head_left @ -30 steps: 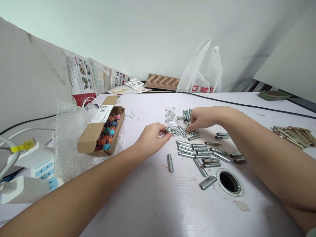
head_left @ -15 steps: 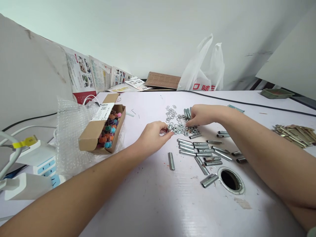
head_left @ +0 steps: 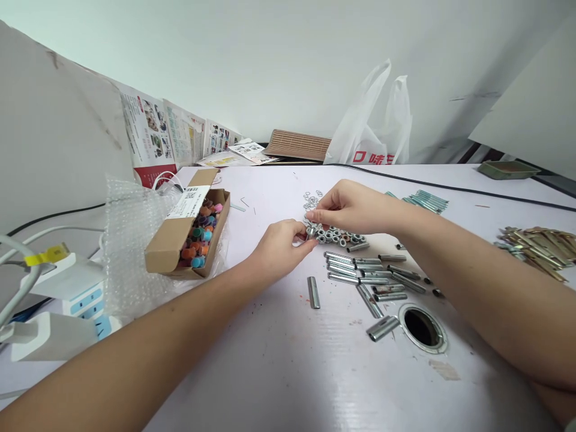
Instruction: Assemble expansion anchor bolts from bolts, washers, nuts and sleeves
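My left hand (head_left: 283, 249) pinches a small metal piece (head_left: 311, 231) between thumb and fingertips. Just above and right of it is my right hand (head_left: 346, 207), its thumb and fingers closed together near the held piece; whatever they grip is too small to make out. Below and beside my right hand lie many metal nuts (head_left: 335, 235), and thin washers (head_left: 310, 198) are spread behind my fingertips. Nearer the front lie several silver metal sleeves (head_left: 342, 269), and one single sleeve (head_left: 314, 293) lies apart to their left.
An open cardboard box (head_left: 168, 240) of coloured caps stands at left beside bubble wrap (head_left: 130, 252) and a white power strip (head_left: 85, 303). A round hole (head_left: 423, 328) opens at front right. Brass-coloured bolts (head_left: 537, 246), teal-tinted rods (head_left: 427, 201) and a black cable (head_left: 450, 188) lie right.
My right hand has moved left from the nuts to beside my left fingertips, uncovering more nuts and the teal-tinted rods. My left hand stays nearly still with its piece.
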`<action>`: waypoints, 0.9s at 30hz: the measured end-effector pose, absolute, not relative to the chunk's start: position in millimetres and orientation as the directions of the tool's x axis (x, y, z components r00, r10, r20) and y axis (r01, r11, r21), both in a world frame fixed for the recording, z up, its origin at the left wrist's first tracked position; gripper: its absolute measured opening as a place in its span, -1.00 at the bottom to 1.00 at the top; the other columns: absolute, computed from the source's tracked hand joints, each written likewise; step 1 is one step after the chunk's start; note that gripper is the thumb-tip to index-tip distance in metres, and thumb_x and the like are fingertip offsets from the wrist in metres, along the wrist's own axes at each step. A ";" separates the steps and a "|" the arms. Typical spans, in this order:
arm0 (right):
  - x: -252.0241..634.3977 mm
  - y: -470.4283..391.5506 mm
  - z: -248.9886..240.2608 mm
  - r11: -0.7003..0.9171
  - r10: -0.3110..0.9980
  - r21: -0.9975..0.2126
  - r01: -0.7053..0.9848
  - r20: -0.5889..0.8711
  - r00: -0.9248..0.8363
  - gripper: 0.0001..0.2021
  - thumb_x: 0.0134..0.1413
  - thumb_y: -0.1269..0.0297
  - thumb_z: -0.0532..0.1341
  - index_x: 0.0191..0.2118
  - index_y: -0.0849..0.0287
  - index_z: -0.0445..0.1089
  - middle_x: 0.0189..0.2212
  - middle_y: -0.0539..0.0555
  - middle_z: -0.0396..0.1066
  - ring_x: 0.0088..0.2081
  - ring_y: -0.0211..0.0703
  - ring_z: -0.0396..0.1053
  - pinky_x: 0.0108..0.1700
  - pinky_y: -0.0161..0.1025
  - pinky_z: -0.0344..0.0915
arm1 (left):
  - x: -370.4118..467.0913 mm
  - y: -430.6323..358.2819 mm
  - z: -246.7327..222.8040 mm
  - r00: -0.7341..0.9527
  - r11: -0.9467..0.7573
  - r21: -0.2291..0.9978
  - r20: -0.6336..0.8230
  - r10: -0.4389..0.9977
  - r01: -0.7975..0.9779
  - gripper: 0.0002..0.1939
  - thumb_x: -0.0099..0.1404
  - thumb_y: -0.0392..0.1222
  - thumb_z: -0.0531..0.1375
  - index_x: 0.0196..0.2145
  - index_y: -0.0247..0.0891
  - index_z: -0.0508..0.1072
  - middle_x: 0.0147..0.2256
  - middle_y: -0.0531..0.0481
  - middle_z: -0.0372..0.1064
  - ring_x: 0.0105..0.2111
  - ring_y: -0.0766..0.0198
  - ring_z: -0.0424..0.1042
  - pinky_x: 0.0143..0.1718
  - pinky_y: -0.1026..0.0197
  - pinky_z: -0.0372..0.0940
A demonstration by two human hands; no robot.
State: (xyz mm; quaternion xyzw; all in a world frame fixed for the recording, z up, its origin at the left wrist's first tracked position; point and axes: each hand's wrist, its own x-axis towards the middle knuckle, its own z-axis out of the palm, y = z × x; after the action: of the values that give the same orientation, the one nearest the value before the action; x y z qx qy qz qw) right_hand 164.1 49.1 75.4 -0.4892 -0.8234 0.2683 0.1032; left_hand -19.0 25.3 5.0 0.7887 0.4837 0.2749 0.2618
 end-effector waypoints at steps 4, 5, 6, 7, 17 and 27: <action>166.3 51.3 72.8 0.369 0.840 -0.561 0.741 -0.140 -0.524 -0.63 0.11 -0.02 0.23 -0.51 0.19 0.43 -0.67 -0.05 0.13 -0.61 -0.35 -0.02 -0.56 -0.27 -0.09 | -18.8 25.1 3.8 0.356 -0.378 0.689 0.183 0.916 0.618 -0.82 0.23 -0.12 0.21 -0.42 -0.28 0.45 -0.43 0.02 0.43 -0.40 0.29 0.34 -0.35 0.24 0.18; 166.7 51.3 73.1 0.365 0.841 -0.557 0.746 -0.148 -0.521 -0.63 0.11 -0.03 0.23 -0.50 0.20 0.45 -0.66 -0.04 0.14 -0.61 -0.35 -0.01 -0.56 -0.27 -0.08 | -18.7 25.0 3.8 0.353 -0.374 0.692 0.181 0.918 0.618 -0.83 0.24 -0.12 0.21 -0.41 -0.28 0.45 -0.43 0.02 0.43 -0.41 0.29 0.34 -0.35 0.24 0.18; 166.9 51.1 73.6 0.364 0.843 -0.549 0.752 -0.148 -0.516 -0.62 0.11 -0.04 0.22 -0.48 0.20 0.46 -0.66 -0.04 0.17 -0.61 -0.35 0.01 -0.56 -0.27 -0.08 | -18.6 24.9 3.9 0.354 -0.373 0.693 0.179 0.918 0.617 -0.82 0.24 -0.11 0.21 -0.41 -0.28 0.45 -0.43 0.02 0.43 -0.41 0.29 0.34 -0.35 0.24 0.18; 167.1 50.8 74.2 0.369 0.847 -0.540 0.757 -0.140 -0.513 -0.62 0.12 -0.04 0.21 -0.47 0.20 0.47 -0.65 -0.03 0.20 -0.60 -0.34 0.03 -0.56 -0.27 -0.06 | -18.6 24.8 4.0 0.358 -0.375 0.694 0.177 0.917 0.615 -0.82 0.25 -0.11 0.20 -0.42 -0.28 0.44 -0.44 0.03 0.42 -0.42 0.30 0.33 -0.35 0.24 0.18; 178.4 52.5 82.9 0.581 0.690 -0.532 0.616 -0.079 -0.719 -0.74 0.18 0.15 0.17 -0.39 0.20 0.49 -0.54 0.00 0.35 -0.52 -0.29 0.17 -0.48 -0.27 0.06 | -19.9 26.8 2.3 0.371 -0.393 0.685 0.189 0.909 0.614 -0.79 0.25 -0.10 0.20 -0.45 -0.28 0.41 -0.45 0.05 0.38 -0.44 0.33 0.28 -0.38 0.25 0.12; 182.1 48.9 83.1 0.476 0.729 -0.659 0.583 -0.076 -0.681 -0.48 0.25 -0.12 0.08 -0.44 0.23 0.48 -0.52 0.10 0.40 -0.44 -0.18 0.30 -0.35 -0.22 0.19 | -19.7 24.9 5.5 0.365 -0.365 0.711 0.162 0.917 0.601 -0.80 0.24 -0.11 0.22 -0.45 -0.29 0.44 -0.42 0.03 0.43 -0.40 0.31 0.33 -0.33 0.25 0.17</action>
State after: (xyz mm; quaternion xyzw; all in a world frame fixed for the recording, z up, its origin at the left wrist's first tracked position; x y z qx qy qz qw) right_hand 182.1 48.9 83.1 -0.3847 -0.8522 0.3377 0.1081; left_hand -19.7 24.9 5.5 0.7769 0.4882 0.2810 0.2812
